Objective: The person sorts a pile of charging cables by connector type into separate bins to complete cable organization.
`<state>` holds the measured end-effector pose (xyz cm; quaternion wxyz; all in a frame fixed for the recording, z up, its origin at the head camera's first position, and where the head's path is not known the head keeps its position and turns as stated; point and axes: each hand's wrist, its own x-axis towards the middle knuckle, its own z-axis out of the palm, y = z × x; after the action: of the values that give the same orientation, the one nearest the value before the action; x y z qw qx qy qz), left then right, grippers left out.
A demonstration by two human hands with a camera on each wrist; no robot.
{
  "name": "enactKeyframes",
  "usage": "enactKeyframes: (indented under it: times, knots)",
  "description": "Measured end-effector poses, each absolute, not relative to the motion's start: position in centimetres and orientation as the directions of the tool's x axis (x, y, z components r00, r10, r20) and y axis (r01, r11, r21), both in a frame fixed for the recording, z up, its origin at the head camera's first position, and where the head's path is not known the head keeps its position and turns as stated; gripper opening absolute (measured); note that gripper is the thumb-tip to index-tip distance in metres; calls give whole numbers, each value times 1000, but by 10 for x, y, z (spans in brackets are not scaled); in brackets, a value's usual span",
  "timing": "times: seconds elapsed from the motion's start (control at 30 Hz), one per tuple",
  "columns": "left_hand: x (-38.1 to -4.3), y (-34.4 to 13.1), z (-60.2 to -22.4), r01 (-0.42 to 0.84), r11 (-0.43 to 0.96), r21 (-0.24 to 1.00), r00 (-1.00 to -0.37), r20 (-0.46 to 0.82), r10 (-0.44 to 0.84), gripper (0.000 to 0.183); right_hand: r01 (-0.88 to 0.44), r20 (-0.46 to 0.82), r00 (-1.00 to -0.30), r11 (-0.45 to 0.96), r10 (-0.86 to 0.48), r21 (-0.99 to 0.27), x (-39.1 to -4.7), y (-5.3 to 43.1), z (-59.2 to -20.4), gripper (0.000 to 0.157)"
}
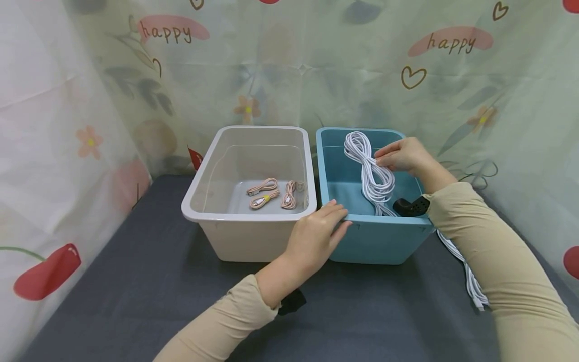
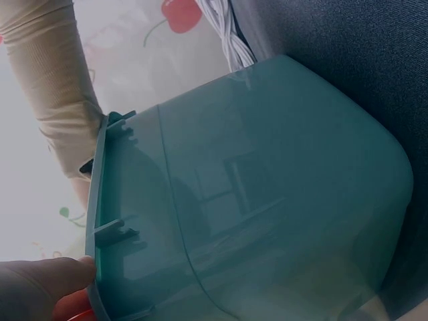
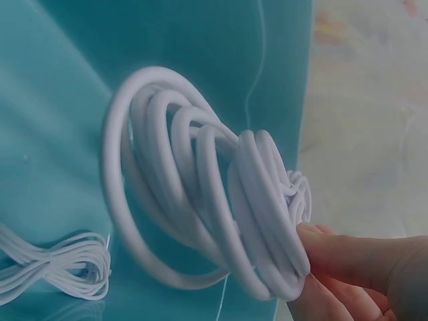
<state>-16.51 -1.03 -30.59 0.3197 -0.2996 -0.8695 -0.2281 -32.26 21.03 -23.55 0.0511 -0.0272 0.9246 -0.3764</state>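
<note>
My right hand (image 1: 404, 157) pinches a coiled white cable (image 1: 362, 151) between thumb and fingers, over the blue bin (image 1: 375, 236). Seen from the right wrist, the coil's thick loops (image 3: 200, 174) hang in front of the blue wall. Lower in that bin lies another bundled white cable (image 3: 57, 271), partly hidden in the head view. My left hand (image 1: 316, 236) grips the blue bin's near rim at its left corner; the left wrist view has the thumb (image 2: 67, 274) over the rim.
A beige bin (image 1: 249, 217) stands to the left of the blue one, with several small bundled pinkish cables (image 1: 289, 195) inside. On the dark tabletop (image 1: 135, 301), right of the blue bin, lies a further white cable (image 1: 472, 286). A patterned curtain (image 1: 280, 65) hangs behind.
</note>
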Motion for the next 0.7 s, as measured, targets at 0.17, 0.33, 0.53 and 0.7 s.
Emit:
enactKeyframes:
  times: [0.17, 0.33, 0.53, 0.7]
  knots:
    - [-166, -10, -306, 669, 715, 203, -614, 694, 377, 21, 13, -94, -993, 719, -73, -695, -324, 208, -238, 38]
    - [-166, -11, -307, 666, 719, 199, -615, 691, 380, 20, 53, -145, -987, 689, -76, -722, -324, 209, -239, 39]
    - [-166, -11, -307, 668, 717, 200, -615, 691, 381, 19, 54, -167, -981, 699, -95, -713, -323, 211, -237, 42]
    - [-166, -10, -307, 661, 721, 209, -629, 679, 380, 20, 37, -171, -977, 693, -126, -720, -321, 214, -233, 45]
